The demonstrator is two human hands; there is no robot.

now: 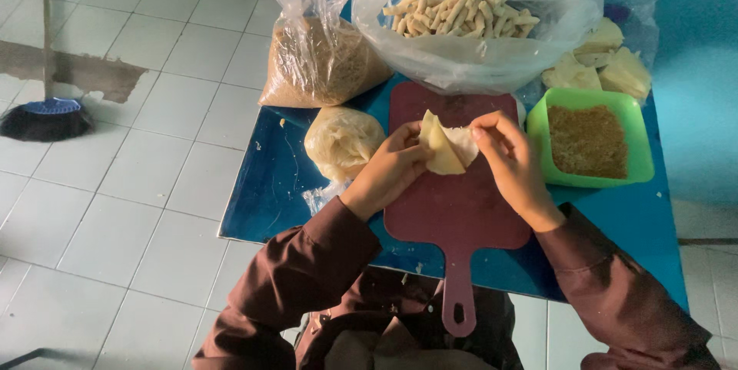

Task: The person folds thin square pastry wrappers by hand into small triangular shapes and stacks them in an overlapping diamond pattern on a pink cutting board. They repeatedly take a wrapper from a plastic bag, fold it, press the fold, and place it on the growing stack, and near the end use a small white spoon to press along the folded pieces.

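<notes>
Both my hands hold a pale, thin dough wrapper (pixel 447 147) above a maroon cutting board (pixel 461 209) with a handle toward me. My left hand (pixel 390 169) pinches the wrapper's left edge, and my right hand (pixel 513 164) grips its right side with thumb and fingers. The wrapper is partly folded into a pointed shape. Whatever is inside it is hidden.
The board lies on a small blue table (pixel 269 185). On it are a green tub of brown crumbs (pixel 588 141), a bagged stack of wrappers (pixel 342 142), a bag of crumbs (pixel 323 63), a bag of pale sticks (pixel 469 9) and folded pieces (pixel 607 63). A broom (pixel 46 116) lies on the tiled floor.
</notes>
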